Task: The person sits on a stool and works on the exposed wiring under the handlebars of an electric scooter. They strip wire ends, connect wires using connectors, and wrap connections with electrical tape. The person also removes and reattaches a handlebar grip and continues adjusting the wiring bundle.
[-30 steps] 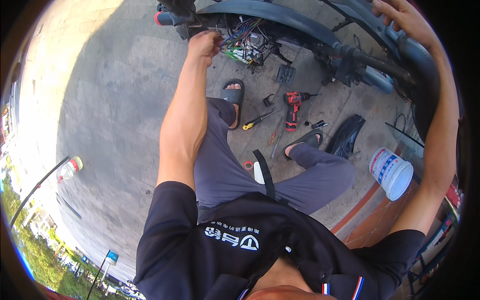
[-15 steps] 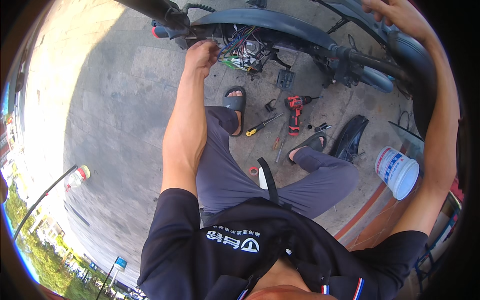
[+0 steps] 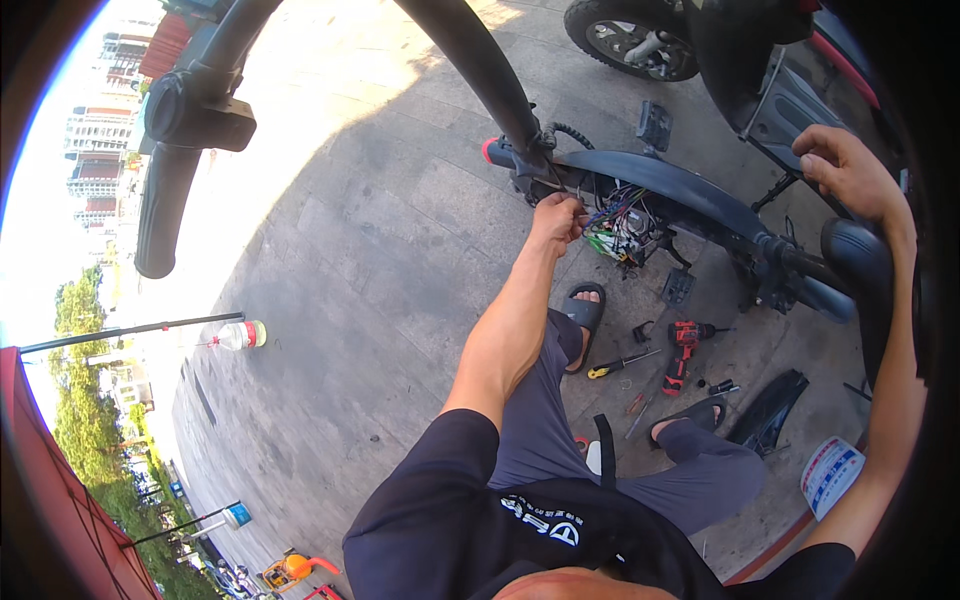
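My left hand (image 3: 558, 220) is closed in a pinch at the frame of an electric bike, beside a bundle of coloured wires (image 3: 622, 207). What its fingertips hold is too small to make out. White and green connectors (image 3: 607, 243) hang from the bundle at the bike's opened middle. A curved dark body panel (image 3: 665, 182) runs along the bike just beyond the wires. My right hand (image 3: 850, 172) is raised above the black seat (image 3: 856, 250), its fingers loosely bent and apart, with nothing in them.
On the paving lie a red-and-black cordless drill (image 3: 682, 357), a yellow-handled screwdriver (image 3: 622, 364) and a black plastic cover (image 3: 768, 412). A white bucket (image 3: 832, 478) stands by my right arm. The handlebar grip (image 3: 168, 205) juts in at upper left. Another vehicle's wheel (image 3: 632, 40) is beyond.
The view has swung left and up, bringing in the handlebar and a second vehicle's wheel. My left hand stays pinched by the wires; my right stays raised near the seat.
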The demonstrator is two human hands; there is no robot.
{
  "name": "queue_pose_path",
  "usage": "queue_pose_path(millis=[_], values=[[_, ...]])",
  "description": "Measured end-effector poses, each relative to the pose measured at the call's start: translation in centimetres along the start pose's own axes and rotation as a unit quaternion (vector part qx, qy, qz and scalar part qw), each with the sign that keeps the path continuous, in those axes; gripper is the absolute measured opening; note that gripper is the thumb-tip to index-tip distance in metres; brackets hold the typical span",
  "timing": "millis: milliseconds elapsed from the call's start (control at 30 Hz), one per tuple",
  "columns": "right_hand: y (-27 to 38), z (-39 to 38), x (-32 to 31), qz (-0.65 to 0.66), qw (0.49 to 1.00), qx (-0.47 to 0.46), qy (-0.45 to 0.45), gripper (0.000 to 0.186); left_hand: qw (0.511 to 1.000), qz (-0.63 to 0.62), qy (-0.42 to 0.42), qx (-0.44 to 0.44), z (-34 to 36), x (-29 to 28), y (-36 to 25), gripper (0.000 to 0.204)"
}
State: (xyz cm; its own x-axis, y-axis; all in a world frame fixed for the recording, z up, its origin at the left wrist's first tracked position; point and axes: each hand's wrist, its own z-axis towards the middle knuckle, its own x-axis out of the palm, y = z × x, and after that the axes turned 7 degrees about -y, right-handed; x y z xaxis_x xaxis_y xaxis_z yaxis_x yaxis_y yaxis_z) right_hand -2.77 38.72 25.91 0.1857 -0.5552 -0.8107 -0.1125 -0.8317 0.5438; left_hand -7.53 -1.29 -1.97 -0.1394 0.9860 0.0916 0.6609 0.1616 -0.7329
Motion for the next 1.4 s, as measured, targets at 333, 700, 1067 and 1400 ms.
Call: queue_pose_path(millis=[333,700,1067,1400], values=[[0.8,-0.2,-0.4,-0.016,0.999,-0.033,0.008,0.03,1.0,0.016,0.006,0.003,0.5,-0.4,0.3,0.016],[-0.6,-0.3,-0.7,-0.132,0.991,-0.024,0.011,0.046,1.0,-0.002,0.002,-0.007,0.2,-0.4,-0.3,0.012],[-1.6,-0.1,-1.6,-0.121,0.991,-0.016,0.045,0.047,0.998,0.064,0.012,0.027,0.0,-0.3,-0.5,0.02],[-0.4,-0.2,-1.9,-0.111,0.991,0.015,0.078,0.045,0.995,0.079,-0.01,0.055,1.7,-0.4,0.6,0.016]])
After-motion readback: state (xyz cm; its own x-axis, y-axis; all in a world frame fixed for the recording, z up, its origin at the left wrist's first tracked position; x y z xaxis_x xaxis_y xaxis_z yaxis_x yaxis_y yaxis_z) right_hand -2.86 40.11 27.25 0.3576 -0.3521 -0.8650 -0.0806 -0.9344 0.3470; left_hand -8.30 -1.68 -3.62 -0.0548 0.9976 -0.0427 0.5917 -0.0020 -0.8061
